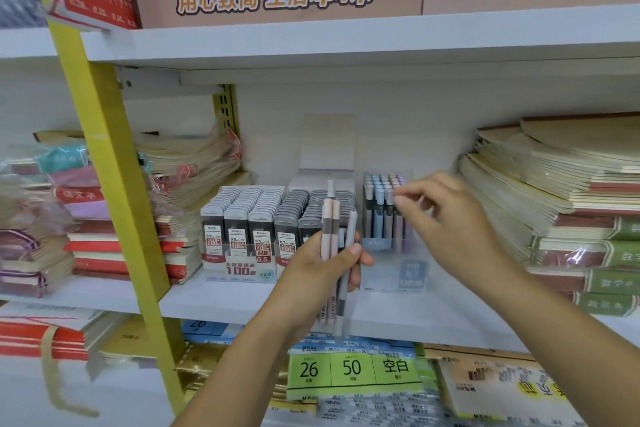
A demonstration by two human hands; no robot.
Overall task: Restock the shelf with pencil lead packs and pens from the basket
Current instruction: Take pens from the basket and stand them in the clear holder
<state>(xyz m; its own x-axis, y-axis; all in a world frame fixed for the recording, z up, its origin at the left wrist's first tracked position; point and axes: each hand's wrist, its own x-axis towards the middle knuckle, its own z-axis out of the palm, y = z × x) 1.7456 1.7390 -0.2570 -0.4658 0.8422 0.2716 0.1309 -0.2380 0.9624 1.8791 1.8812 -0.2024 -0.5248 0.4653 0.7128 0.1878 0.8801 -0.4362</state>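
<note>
Shelf (225,302): white, notebooks (554,184) stacked either side.
Lead packs (263,215): on shelf, rows left of pen box.
Pen box (384,253): clear, pens upright.
Left hand (322,270): we grip pen bundle (329,229), fingers curled.
Right hand (446,215): we pinch boxed pen (399,229) top.

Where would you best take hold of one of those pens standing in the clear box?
By its cap end, from above. The pens stand upright and tightly packed in the clear box, whose walls block the sides, so only the tops are free. The right hand pinches one there.
</note>
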